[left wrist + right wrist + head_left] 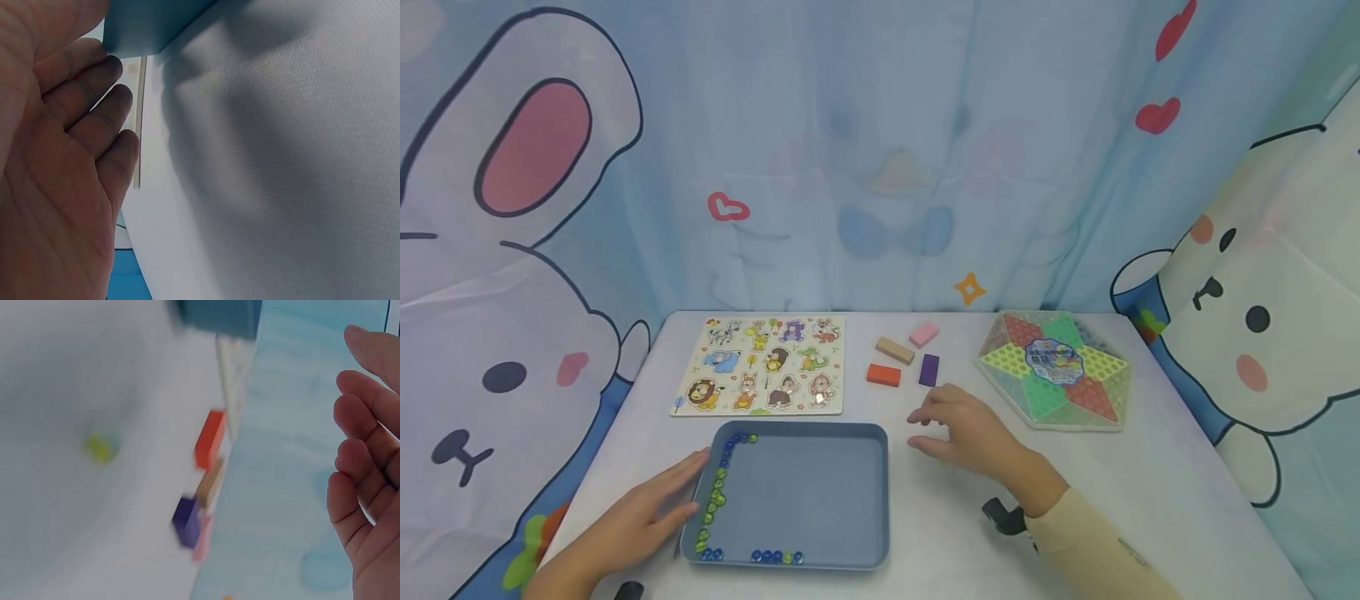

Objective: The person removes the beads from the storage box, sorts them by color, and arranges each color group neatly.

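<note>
A blue-grey tray (805,492) lies at the front of the table. Blue and green marbles (718,498) line its left side, and a short row of marbles (777,557) lies along its near edge. Against the tray's left rim rests my left hand (640,517), its fingers nearly straight and its palm bare in the left wrist view. My right hand (970,437) hovers right of the tray, fingers loosely bent and holding nothing. One blurred yellow-green marble (101,446) sits on the white tabletop in the right wrist view; the hand mostly hides it in the head view.
Behind the tray lies an animal puzzle board (760,367). Orange (883,375), tan (895,350), pink (923,334) and purple (928,370) blocks lie beyond my right hand. A hexagonal clear box (1052,371) with coloured triangles is at the back right. A printed curtain (880,167) hangs behind the table.
</note>
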A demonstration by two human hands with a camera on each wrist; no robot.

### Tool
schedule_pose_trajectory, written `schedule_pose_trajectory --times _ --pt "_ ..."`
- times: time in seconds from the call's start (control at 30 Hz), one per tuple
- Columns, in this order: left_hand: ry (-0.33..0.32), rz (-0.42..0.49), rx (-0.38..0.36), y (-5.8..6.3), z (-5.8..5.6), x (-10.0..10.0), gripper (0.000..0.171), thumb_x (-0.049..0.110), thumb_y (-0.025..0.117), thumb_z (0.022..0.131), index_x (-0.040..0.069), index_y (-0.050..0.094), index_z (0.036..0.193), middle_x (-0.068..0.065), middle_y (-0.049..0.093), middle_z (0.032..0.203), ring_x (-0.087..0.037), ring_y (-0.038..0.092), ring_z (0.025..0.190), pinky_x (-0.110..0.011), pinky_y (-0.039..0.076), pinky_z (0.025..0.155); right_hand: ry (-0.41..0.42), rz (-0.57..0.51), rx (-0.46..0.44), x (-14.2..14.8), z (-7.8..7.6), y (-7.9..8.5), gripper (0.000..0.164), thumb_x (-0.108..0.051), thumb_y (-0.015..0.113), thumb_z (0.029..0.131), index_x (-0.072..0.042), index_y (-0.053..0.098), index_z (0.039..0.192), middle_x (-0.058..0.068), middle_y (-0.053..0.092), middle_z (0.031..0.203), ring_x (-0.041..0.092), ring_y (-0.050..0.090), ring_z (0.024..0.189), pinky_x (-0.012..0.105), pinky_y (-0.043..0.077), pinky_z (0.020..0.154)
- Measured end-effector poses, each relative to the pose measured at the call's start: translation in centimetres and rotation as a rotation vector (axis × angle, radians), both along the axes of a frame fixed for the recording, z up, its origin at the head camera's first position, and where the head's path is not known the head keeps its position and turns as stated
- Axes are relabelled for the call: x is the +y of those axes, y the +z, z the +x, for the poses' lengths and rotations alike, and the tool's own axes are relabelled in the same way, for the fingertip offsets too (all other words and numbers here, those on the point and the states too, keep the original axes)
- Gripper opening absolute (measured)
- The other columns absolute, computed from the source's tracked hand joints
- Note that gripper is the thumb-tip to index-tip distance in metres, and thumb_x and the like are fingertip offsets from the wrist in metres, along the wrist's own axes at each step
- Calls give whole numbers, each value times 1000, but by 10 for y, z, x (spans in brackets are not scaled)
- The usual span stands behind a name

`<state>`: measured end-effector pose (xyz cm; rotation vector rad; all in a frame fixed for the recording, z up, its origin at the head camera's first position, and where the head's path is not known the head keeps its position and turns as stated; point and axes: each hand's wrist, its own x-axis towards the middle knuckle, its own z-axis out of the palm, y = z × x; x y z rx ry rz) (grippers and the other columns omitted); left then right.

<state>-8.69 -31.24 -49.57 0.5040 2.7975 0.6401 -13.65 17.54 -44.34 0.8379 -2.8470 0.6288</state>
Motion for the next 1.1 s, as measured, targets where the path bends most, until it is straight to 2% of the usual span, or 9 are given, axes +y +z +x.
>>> schedule_pose_trajectory --times 0.23,0.43,0.63,0.83,1.1 --pt "-5 5 5 2 2 0 70 55 56 104 22 37 164 -1 41 168 -29 42 153 -53 43 119 258 110 71 -57 -6 18 30 -40 86 88 -22 82 112 -9 71 100 5 58 92 19 57 81" --pt "-10 23 1 1 2 1 70 55 56 104 21 38 164 0 41 168 -29 42 153 -51 45 119 384 153 21 -93 -9 25 31 -41 82 91 -24 81 115 -8 71 102 5 57 94 15 53 83" --pt "-4 21 -2 0 1 1 71 56 55 104 22 37 164 0 40 168 -28 41 153 -52 43 120 492 164 50 -120 -13 14 31 -43 82 91 -23 82 114 -9 70 97 2 54 89 10 47 78" --pt "8 38 -15 0 0 0 71 56 55 104 23 36 164 -1 38 169 -29 40 154 -54 40 120 580 164 43 -148 -13 1 30 -44 80 92 -25 81 115 -12 70 99 -2 54 88 5 43 75" --pt "15 58 -25 -2 1 0 71 57 55 104 26 36 164 1 38 169 -29 40 154 -56 43 119 674 219 -4 -177 -11 -18 30 -44 80 92 -28 79 118 -16 70 106 -5 58 100 3 46 86"
